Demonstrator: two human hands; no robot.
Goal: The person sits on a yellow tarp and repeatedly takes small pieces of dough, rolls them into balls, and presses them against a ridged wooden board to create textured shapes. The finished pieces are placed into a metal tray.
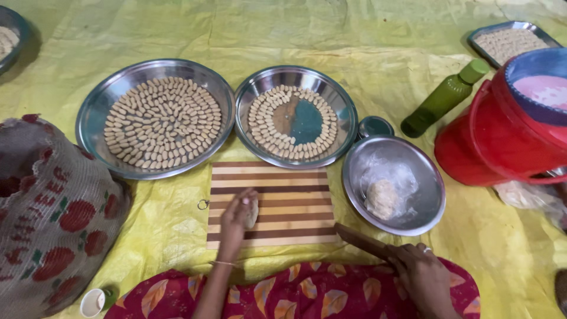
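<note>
The left hand (235, 217) pinched a small dough piece (251, 212) against the striped cutting board (277, 204); the right hand (420, 273) gripped a wooden stick (360, 240). The dough looked soft and light, best held gently at its edges. Beyond lay steel plates (227, 94) of shaped pieces.

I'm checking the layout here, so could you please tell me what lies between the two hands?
In the head view, only the striped wooden board lies between the left hand, pressing a dough piece, and the right hand, holding a wooden tool.
</note>
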